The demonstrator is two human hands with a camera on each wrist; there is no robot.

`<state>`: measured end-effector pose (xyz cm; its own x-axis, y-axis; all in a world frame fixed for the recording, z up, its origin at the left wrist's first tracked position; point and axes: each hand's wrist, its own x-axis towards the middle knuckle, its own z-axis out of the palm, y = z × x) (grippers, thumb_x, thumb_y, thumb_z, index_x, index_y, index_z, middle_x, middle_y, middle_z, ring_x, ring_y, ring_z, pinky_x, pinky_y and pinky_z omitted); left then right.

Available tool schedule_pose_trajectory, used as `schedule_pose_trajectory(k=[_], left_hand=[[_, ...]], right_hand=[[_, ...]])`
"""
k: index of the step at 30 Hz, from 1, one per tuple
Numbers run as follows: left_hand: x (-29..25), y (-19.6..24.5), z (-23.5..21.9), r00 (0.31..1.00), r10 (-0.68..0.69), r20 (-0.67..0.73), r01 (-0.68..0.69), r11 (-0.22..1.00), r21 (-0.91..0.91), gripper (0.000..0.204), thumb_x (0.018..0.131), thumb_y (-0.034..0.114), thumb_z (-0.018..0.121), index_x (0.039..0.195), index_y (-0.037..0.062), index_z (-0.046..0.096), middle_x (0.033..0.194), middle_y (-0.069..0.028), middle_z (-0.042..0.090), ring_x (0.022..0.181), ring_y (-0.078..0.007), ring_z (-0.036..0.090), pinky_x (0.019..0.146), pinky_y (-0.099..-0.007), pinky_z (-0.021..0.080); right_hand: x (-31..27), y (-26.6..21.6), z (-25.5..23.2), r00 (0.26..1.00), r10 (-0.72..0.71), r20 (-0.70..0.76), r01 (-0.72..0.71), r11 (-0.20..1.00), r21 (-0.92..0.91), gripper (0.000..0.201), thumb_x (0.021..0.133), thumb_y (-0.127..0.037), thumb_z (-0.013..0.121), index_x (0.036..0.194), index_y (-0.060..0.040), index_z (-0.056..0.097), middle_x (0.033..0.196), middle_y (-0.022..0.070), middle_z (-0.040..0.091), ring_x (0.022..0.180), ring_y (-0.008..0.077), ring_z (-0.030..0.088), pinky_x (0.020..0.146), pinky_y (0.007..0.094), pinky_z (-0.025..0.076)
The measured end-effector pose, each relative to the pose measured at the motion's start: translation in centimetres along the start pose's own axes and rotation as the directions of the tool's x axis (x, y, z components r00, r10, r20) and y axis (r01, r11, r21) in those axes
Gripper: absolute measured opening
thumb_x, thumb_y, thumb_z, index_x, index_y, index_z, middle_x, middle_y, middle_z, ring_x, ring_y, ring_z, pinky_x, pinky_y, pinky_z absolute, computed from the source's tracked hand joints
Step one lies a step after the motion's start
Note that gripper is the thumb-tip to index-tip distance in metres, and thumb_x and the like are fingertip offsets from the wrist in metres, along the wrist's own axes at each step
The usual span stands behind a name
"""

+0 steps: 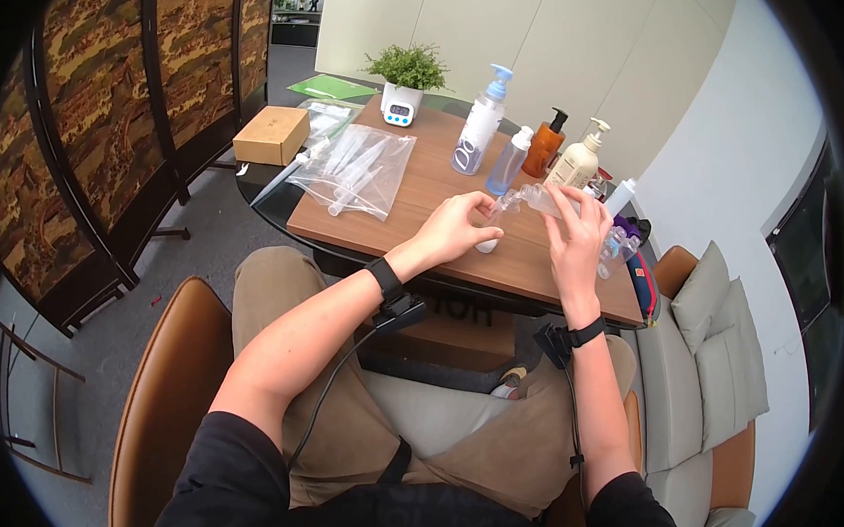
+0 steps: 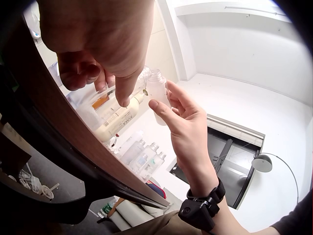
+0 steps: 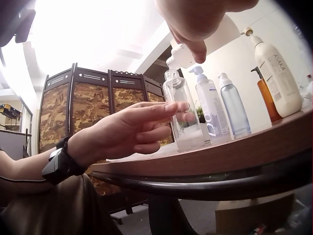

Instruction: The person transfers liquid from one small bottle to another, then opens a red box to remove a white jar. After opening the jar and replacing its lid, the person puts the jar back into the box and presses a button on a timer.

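Observation:
My left hand [image 1: 451, 229] grips a clear bottle [image 3: 177, 90] that stands upright near the table's front edge, thumb and fingers on either side. A little whitish content lies at its bottom. In my right hand [image 1: 579, 230] is a small translucent bottle [image 2: 157, 95], pinched between thumb and fingers and tipped toward the left. Its open neck sits right at the clear bottle's threaded mouth [image 3: 171, 73]. The right wrist view shows my right hand above the clear bottle, covering part of the small one.
Behind my hands stand a blue-capped pump bottle [image 1: 477, 129], a blue bottle [image 1: 507, 166], an amber bottle [image 1: 544, 147] and a cream pump bottle [image 1: 576, 163]. Several clear bottles [image 1: 614, 250] are at the right. A zip bag [image 1: 380, 171], a cardboard box [image 1: 271, 136] and a potted plant [image 1: 408, 71] lie left.

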<state>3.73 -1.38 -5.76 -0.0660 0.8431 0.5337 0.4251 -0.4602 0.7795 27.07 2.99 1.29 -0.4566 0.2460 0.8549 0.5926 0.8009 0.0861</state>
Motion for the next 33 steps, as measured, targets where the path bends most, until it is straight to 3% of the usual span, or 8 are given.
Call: schedule_pose_trajectory(k=[2, 5, 18, 20, 23, 27, 29, 33], left_hand=[[-0.1, 0.7, -0.2, 0.996, -0.08, 0.024, 0.081, 0.996, -0.024, 0.048, 0.09, 0.029, 0.091, 0.126, 0.0005, 0.075, 0.123, -0.015, 0.08, 0.119, -0.0332, 0.075, 0.103, -0.0438, 0.056], [0.0, 0.1, 0.0, 1.0, -0.011, 0.005, 0.011, 1.0, -0.009, 0.05, 0.092, 0.029, 0.09, 0.128, -0.0012, 0.073, 0.122, -0.0084, 0.08, 0.067, -0.0113, 0.06, 0.07, -0.0337, 0.054], [0.0, 0.1, -0.1, 1.0, 0.006, -0.002, -0.006, 1.0, 0.017, 0.048, 0.091, 0.03, 0.09, 0.126, -0.0006, 0.075, 0.12, -0.0087, 0.081, 0.071, -0.0134, 0.062, 0.074, -0.0356, 0.055], [-0.1, 0.8, -0.3, 0.997, -0.075, 0.031, 0.074, 0.997, 0.007, 0.049, 0.09, 0.03, 0.091, 0.126, 0.0006, 0.076, 0.124, -0.0156, 0.08, 0.116, -0.0336, 0.075, 0.102, -0.0441, 0.056], [-0.1, 1.0, -0.4, 0.997, -0.072, 0.027, 0.072, 0.997, 0.012, 0.048, 0.09, 0.03, 0.091, 0.125, 0.0007, 0.076, 0.124, -0.0155, 0.08, 0.117, -0.0336, 0.075, 0.102, -0.0441, 0.056], [-0.1, 0.7, -0.3, 0.997, -0.075, 0.028, 0.075, 0.997, 0.012, 0.048, 0.09, 0.03, 0.091, 0.125, 0.0006, 0.076, 0.124, -0.0156, 0.08, 0.118, -0.0337, 0.075, 0.102, -0.0441, 0.056], [0.0, 0.1, 0.0, 1.0, 0.009, -0.004, -0.009, 1.0, 0.014, 0.049, 0.092, 0.031, 0.09, 0.126, -0.0014, 0.075, 0.119, -0.0095, 0.082, 0.07, -0.0134, 0.063, 0.072, -0.0356, 0.055], [-0.1, 0.1, -0.1, 1.0, 0.01, -0.004, -0.01, 1.0, 0.015, 0.049, 0.092, 0.031, 0.09, 0.126, -0.0009, 0.075, 0.119, -0.0092, 0.082, 0.071, -0.0134, 0.063, 0.072, -0.0354, 0.055]], right_hand=[[0.0, 0.0, 0.0, 1.0, -0.004, -0.003, 0.004, 1.0, 0.005, 0.052, 0.093, -0.006, 0.083, 0.142, -0.0198, 0.077, 0.131, 0.0064, 0.07, 0.127, 0.0297, 0.062, 0.122, 0.0495, 0.036], [0.0, 0.0, 0.0, 1.0, -0.002, -0.002, 0.003, 1.0, 0.006, 0.052, 0.093, -0.006, 0.082, 0.142, -0.0199, 0.077, 0.131, 0.0063, 0.07, 0.127, 0.03, 0.062, 0.122, 0.0497, 0.036], [0.1, 0.0, -0.1, 1.0, -0.007, 0.007, 0.007, 1.0, -0.007, 0.049, 0.095, -0.008, 0.082, 0.142, -0.0204, 0.077, 0.131, 0.0054, 0.07, 0.128, 0.0289, 0.06, 0.122, 0.0495, 0.034], [0.1, 0.0, -0.1, 1.0, -0.011, 0.005, 0.011, 1.0, -0.013, 0.049, 0.095, -0.008, 0.082, 0.142, -0.0206, 0.077, 0.132, 0.0053, 0.07, 0.128, 0.0286, 0.06, 0.122, 0.0496, 0.034], [0.2, 0.0, -0.1, 1.0, -0.013, 0.006, 0.013, 1.0, -0.016, 0.049, 0.095, -0.008, 0.082, 0.142, -0.0207, 0.077, 0.132, 0.0052, 0.07, 0.128, 0.0283, 0.06, 0.122, 0.0496, 0.034], [0.2, -0.1, -0.1, 1.0, -0.017, 0.002, 0.017, 1.0, -0.022, 0.049, 0.095, -0.008, 0.082, 0.142, -0.0207, 0.077, 0.132, 0.005, 0.07, 0.128, 0.0281, 0.06, 0.122, 0.0496, 0.034], [0.2, 0.0, -0.1, 1.0, -0.024, 0.0, 0.024, 0.999, -0.028, 0.049, 0.094, -0.008, 0.082, 0.142, -0.0206, 0.077, 0.132, 0.005, 0.07, 0.128, 0.0281, 0.06, 0.122, 0.0495, 0.034], [0.2, 0.0, -0.1, 1.0, -0.027, -0.001, 0.027, 0.999, -0.029, 0.049, 0.094, -0.009, 0.082, 0.142, -0.0202, 0.077, 0.132, 0.0051, 0.07, 0.128, 0.0281, 0.06, 0.122, 0.0495, 0.034]])
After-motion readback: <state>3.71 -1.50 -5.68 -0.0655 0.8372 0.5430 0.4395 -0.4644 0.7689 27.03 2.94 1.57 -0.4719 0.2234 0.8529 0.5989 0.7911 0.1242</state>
